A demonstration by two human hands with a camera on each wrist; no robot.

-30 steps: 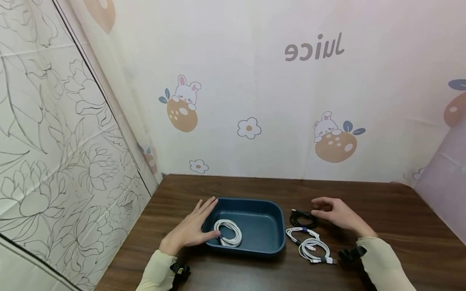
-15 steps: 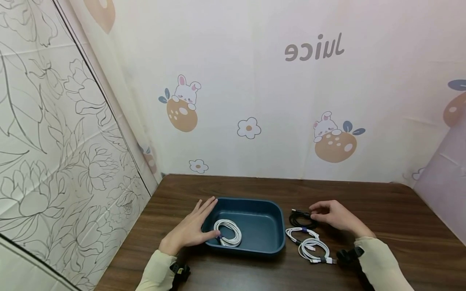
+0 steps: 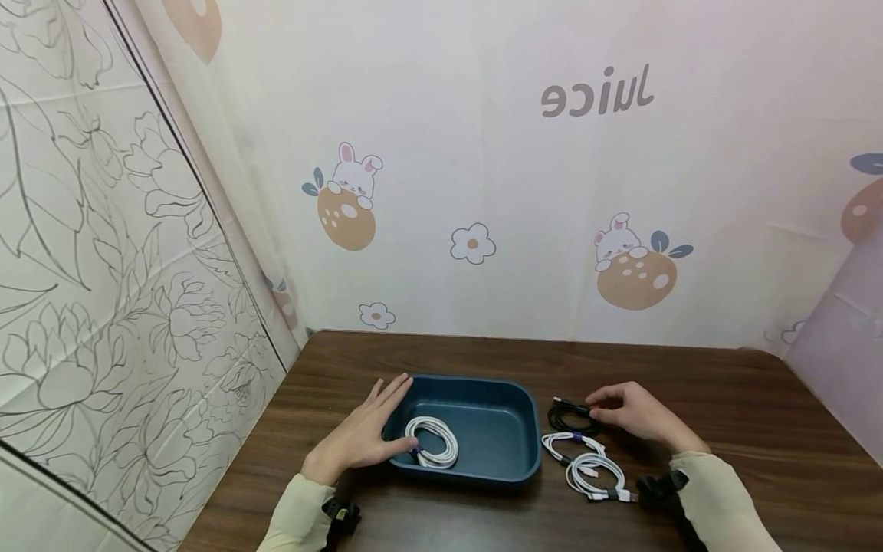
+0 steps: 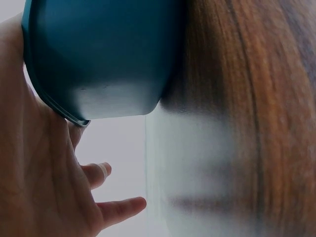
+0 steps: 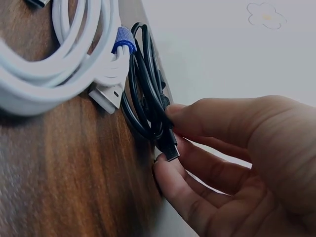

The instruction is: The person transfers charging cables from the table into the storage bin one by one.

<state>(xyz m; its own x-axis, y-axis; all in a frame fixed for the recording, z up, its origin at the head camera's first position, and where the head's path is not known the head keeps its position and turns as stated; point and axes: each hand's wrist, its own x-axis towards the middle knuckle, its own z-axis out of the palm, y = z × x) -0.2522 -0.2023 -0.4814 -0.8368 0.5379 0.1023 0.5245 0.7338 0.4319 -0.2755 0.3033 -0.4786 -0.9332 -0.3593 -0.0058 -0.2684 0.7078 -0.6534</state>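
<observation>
My left hand [image 3: 364, 431] lies with fingers extended along the left rim of a dark blue rectangular box [image 3: 493, 437], its thumb over the front left edge. Inside the box, at its left, is a coiled white cable [image 3: 448, 443] with a dark tie. To the right of the box, my right hand [image 3: 638, 414] pinches the right end of a coiled black USB cable [image 3: 560, 420] between thumb and fingers. In the right wrist view, the metal plug of the black cable [image 5: 143, 89] shows between the thumb and fingertips, the coil close to the tabletop.
Two coiled white cables lie just in front of the black one: one with a blue tie [image 3: 576, 435], the other a thicker coil [image 3: 600, 458] with a dark tie. Under everything is a brown wooden table [image 3: 428, 349], backed by a printed white curtain [image 3: 428, 192].
My right hand has shifted a little left and down onto the black cable, and its thumb and fingers have come together on it. The left hand and the box have stayed put.
</observation>
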